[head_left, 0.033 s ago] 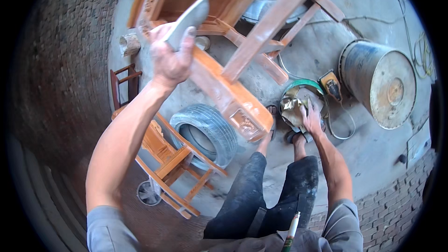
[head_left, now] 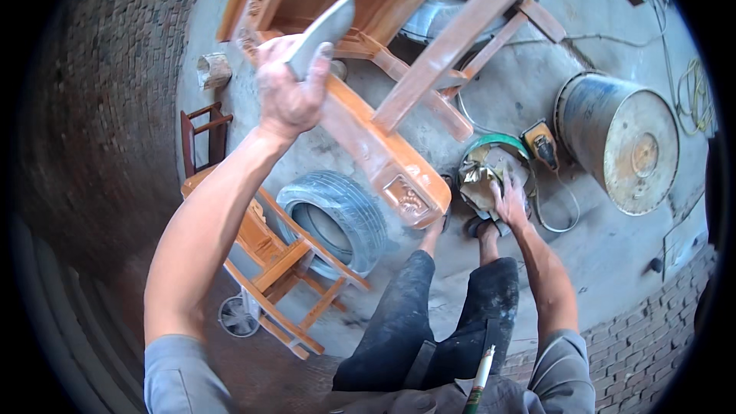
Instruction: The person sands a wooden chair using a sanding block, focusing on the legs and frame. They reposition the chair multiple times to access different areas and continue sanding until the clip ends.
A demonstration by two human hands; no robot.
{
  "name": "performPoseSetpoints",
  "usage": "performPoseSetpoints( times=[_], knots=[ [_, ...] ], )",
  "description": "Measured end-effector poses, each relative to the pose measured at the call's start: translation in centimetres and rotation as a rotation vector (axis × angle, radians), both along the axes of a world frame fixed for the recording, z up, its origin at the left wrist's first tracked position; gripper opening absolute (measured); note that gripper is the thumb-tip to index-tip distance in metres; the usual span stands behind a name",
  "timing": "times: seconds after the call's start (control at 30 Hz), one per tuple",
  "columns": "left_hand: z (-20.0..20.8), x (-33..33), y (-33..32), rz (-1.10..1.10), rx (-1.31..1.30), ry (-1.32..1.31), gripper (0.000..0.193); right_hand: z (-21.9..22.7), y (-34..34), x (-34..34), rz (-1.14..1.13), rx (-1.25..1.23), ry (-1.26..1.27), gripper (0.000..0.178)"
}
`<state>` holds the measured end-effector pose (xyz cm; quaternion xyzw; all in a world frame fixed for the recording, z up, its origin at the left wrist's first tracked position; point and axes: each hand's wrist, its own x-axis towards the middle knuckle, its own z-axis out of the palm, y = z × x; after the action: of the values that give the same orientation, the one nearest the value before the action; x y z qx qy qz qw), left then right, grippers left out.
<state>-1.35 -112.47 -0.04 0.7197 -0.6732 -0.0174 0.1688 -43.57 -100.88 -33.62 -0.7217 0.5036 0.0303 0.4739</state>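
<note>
My left hand (head_left: pixel 290 96) holds a flat grey-white pad (head_left: pixel 325 31) upright between thumb and fingers, above a carved orange-brown wooden furniture piece (head_left: pixel 376 155). Whether that hand also rests on the wood, I cannot tell. The furniture lies tipped, with its legs sticking up and a carved end facing me. My right hand (head_left: pixel 512 201) reaches into a green-rimmed bucket (head_left: pixel 491 139) full of crumpled brownish sheets (head_left: pixel 479 180). Its fingers are spread and touch the sheets; no grip on one shows.
A tyre (head_left: pixel 360 222) lies left of my legs, beside a wooden chair (head_left: pixel 284 268). A small wooden stool (head_left: pixel 207 134) stands at far left. Right of the bucket are a yellow-and-black power sander (head_left: pixel 543 146) with a cord and a large metal drum (head_left: pixel 644 146) on its side.
My left hand, its pad and the furniture appear slightly farther right in the picture. The view has shifted a little. My right hand stays at the bucket.
</note>
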Motion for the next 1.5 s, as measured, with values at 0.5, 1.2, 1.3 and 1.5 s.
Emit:
performPoseSetpoints(
  times=[0.5, 1.2, 1.3, 1.5],
  knots=[
    [-0.2, -2.2, -1.4, 0.136, -0.092, -0.078, 0.027, 22.3, -7.6, 0.1, -0.099, -0.427, -0.254, 0.019],
    [-1.4, 4.2, -4.6, -0.111, -0.132, 0.072, 0.010, 47.2, 19.0, 4.6, -0.645, 1.108, -0.250, 0.021],
    [-1.5, 3.8, -5.0, -0.125, -0.075, 0.054, 0.010, 45.9, 9.9, 7.6, -0.386, 0.695, -0.299, 0.020],
    [-0.3, 3.4, -4.2, -0.003, -0.012, 0.153, 0.032, 44.4, -3.5, 12.3, 0.084, -0.163, -0.236, 0.061]
  ],
)
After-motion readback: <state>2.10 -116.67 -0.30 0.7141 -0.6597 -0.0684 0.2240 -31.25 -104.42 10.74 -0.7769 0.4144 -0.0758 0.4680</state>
